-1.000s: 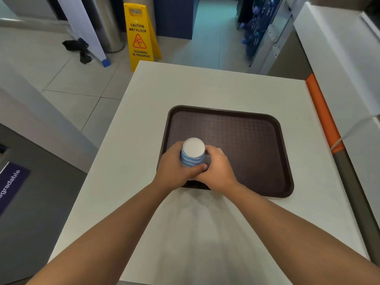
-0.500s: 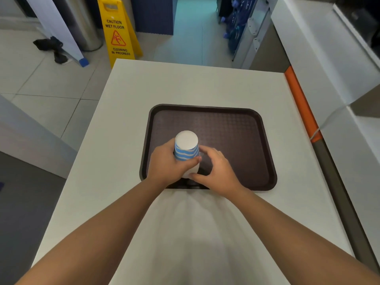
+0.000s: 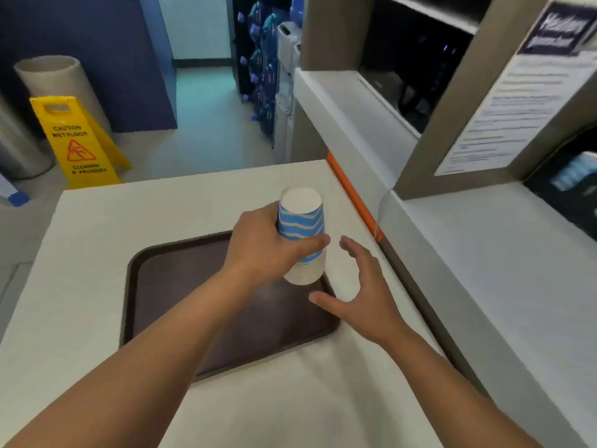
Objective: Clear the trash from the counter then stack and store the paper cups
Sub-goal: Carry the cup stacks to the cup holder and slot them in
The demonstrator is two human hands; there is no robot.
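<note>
Above tray (image 3: 168,286), left hand (image 3: 265,247) grips cup stack (image 3: 302,234); right hand (image 3: 365,295) spread.

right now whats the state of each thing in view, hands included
stack of paper cups: upside down, nested, held above the tray
left hand: grips the stack
right hand: open, holds nothing, beside the stack
tray: flat on the counter, nothing on it
wet floor sign: standing unfolded on the floor

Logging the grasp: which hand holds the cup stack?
The left hand grips the stack of paper cups; the right hand hovers open beside it.
</note>
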